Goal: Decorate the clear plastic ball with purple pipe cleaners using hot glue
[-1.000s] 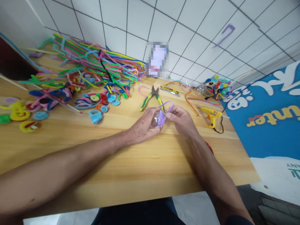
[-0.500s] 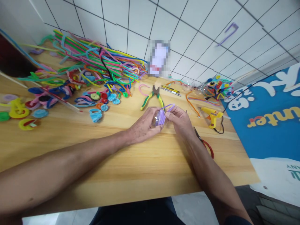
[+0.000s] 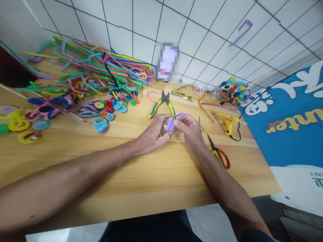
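My left hand [image 3: 151, 135] is closed round a small clear plastic ball [image 3: 165, 127]. Purple pipe cleaner [image 3: 171, 124] lies in side-by-side rows over the ball's right part. The fingers of my right hand [image 3: 191, 129] pinch the same pipe cleaner at the ball's right side, and a loop of it rises above the fingertips. Fingers hide part of the ball. Just beyond my hands lie wire cutters [image 3: 165, 97] with green and yellow handles, their handles spread. Red-handled scissors [image 3: 222, 157] rest beside my right forearm.
Bundled coloured pipe cleaners [image 3: 88, 60] and several finished coils fill the back left. A phone [image 3: 167, 64] leans on the tiled wall. Craft knives [image 3: 181, 95] lie near it. A yellow glue gun [image 3: 227, 122] with a black cord stands right, before a blue printed sheet [image 3: 297, 144].
The view has shifted slightly, and both hands appear a little further left. My right forearm uncovers more of the red-handled scissors. Both hands keep their hold.
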The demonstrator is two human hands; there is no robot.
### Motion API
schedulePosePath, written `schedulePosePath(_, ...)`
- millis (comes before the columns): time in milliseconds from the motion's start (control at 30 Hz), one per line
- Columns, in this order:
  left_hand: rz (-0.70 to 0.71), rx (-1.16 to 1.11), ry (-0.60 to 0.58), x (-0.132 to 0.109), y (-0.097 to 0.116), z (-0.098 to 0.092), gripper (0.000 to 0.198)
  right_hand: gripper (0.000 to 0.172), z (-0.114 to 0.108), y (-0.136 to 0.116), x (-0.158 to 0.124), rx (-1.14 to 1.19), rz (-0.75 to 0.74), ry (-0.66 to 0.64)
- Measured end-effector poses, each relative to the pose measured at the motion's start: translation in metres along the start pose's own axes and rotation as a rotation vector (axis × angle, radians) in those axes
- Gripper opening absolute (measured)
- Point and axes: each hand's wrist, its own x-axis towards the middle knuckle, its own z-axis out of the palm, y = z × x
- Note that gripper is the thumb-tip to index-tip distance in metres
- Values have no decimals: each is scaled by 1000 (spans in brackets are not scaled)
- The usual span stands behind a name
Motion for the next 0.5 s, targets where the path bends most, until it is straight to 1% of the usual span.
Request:
schedulePosePath(133,-13,-23,-23,0,0,-1,50,40,2,-1,-2,6,6,4)
schedulePosePath(333,-24,-7,-51,0,-1,1,73,41,3,-1,-3,52,-6,15)
schedulePosePath(500,-25,17,-93,1,1,-4,63,40,3,2,-2,38,-4,18)
